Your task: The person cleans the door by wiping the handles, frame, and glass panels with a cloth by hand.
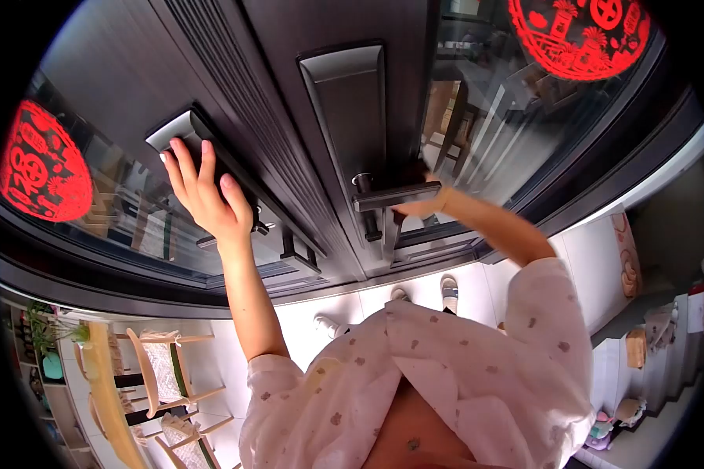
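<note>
My left hand [207, 191] lies with its fingers stretched out over the upper end of a long dark handle plate [181, 127] on the left door leaf [109, 62]. On the right leaf, a black lever handle [399, 196] sticks out from a wide handle plate [344, 105]. My right hand [420, 207] is at this lever, partly behind it, and smeared by motion. Its fingers are mostly hidden, so I cannot make out whether it grips the lever or anything else.
Both leaves have glass panes with red round paper decorations [47, 162]. Woven chairs [163, 367] stand by a wooden table [105, 391] at lower left. Shelves with small items [636, 348] are at lower right. My shoes [450, 293] are close to the door's bottom edge.
</note>
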{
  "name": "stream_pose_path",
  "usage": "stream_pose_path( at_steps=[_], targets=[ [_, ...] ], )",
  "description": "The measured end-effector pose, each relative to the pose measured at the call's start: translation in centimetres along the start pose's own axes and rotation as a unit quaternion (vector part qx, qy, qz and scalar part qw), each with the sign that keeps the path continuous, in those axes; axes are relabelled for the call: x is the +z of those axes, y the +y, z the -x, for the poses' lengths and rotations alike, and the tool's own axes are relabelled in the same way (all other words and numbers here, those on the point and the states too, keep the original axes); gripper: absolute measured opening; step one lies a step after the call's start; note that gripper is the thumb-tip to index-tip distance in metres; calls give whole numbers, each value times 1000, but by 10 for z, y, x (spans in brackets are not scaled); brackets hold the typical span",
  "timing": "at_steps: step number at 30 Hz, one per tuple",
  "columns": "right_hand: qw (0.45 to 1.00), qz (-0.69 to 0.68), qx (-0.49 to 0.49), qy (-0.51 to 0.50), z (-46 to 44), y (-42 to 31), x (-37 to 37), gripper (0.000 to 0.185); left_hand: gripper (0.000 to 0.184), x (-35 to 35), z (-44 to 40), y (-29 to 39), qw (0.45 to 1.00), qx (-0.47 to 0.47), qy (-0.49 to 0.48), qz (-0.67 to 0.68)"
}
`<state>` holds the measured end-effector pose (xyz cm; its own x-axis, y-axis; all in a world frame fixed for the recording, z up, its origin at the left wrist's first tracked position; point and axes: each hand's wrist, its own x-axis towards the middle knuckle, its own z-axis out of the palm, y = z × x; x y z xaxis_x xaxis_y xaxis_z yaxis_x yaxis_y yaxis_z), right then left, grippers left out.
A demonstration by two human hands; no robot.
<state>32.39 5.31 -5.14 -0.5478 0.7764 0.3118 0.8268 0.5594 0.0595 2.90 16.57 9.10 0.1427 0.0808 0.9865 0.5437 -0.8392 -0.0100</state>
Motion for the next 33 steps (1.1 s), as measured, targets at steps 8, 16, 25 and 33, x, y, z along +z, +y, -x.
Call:
stream_pose_path(
  at_steps=[8, 16, 25, 33],
  targets=[
    [931, -69, 313, 173, -17, -42, 16, 33, 40, 0, 1, -1, 1000, 1, 3, -5],
    [866, 161, 64, 469, -38, -2, -20, 30, 36, 1, -2, 4, 1000, 6, 19, 0],
    [760, -52, 435, 480, 37, -84, 79, 38, 33, -1, -3, -4, 1000, 20, 19, -11],
    [834, 43, 195, 515, -6, -95, -79, 45, 34, 0, -1, -1, 1000, 5, 17, 7]
  ],
)
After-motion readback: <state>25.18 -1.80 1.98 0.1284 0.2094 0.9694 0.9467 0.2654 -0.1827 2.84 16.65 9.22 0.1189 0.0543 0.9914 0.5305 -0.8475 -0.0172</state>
